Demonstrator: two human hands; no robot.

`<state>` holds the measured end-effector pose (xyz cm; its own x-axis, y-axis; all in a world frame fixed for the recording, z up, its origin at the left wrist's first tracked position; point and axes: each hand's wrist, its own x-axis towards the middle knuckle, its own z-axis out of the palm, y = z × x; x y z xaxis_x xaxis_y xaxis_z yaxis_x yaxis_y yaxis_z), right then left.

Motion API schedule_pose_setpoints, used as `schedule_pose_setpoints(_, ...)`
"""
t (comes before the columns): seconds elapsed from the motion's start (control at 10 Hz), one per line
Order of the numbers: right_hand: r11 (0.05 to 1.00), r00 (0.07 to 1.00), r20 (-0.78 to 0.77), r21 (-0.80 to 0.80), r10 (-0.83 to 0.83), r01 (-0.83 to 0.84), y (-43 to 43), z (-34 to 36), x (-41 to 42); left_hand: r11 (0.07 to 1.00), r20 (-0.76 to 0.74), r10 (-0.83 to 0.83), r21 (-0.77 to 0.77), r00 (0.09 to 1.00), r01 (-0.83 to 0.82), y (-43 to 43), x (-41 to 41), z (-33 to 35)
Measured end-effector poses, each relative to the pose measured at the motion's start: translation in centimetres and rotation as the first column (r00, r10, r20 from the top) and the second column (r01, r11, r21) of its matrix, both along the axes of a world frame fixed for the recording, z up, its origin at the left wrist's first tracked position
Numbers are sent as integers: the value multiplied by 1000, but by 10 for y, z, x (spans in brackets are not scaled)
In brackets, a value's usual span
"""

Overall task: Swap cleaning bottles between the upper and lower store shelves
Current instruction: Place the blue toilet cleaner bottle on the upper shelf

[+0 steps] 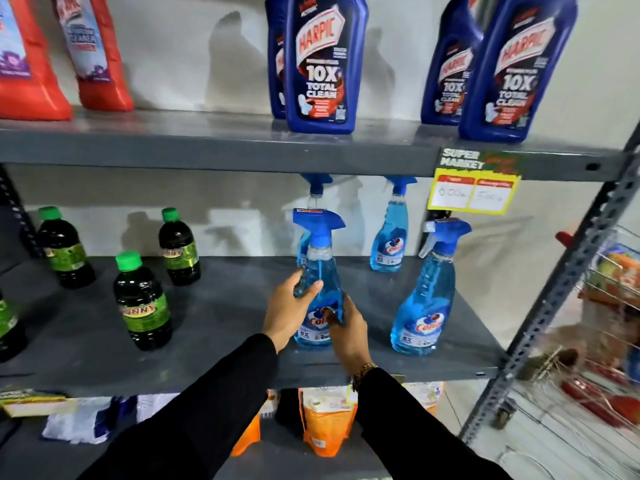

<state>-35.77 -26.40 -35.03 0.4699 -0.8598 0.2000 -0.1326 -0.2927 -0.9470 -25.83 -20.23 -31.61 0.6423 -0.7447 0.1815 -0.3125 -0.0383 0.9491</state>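
A blue spray bottle (320,271) stands near the front of the lower grey shelf (221,317). My left hand (287,310) wraps its left side and my right hand (348,330) grips its lower right, over the label. Other blue spray bottles stand to the right (427,296), at the back right (389,233), and one is partly hidden behind the held bottle. On the upper grey shelf (207,140) stand dark blue Harpic bottles (323,64), with more of them (516,67) further right.
Red bottles (93,53) stand on the upper shelf's left. Dark bottles with green caps (142,303) stand on the lower shelf's left. A yellow price tag (474,192) hangs from the upper shelf edge. Orange pouches (325,424) sit below. A wire rack (595,341) is beyond the right upright.
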Motion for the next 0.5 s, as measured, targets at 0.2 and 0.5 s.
schedule_pose_setpoints(0.2, 999, 999, -10, 8, -38, 38, -17, 0, -20, 999, 8, 36, 13, 999, -36, -22, -23, 0)
schedule_pose_setpoints(0.5, 997, 995, -81, -54, -60, 55, 1, -1, -31, 995, 170, 77, 47, 982, -86, -1, -35, -3)
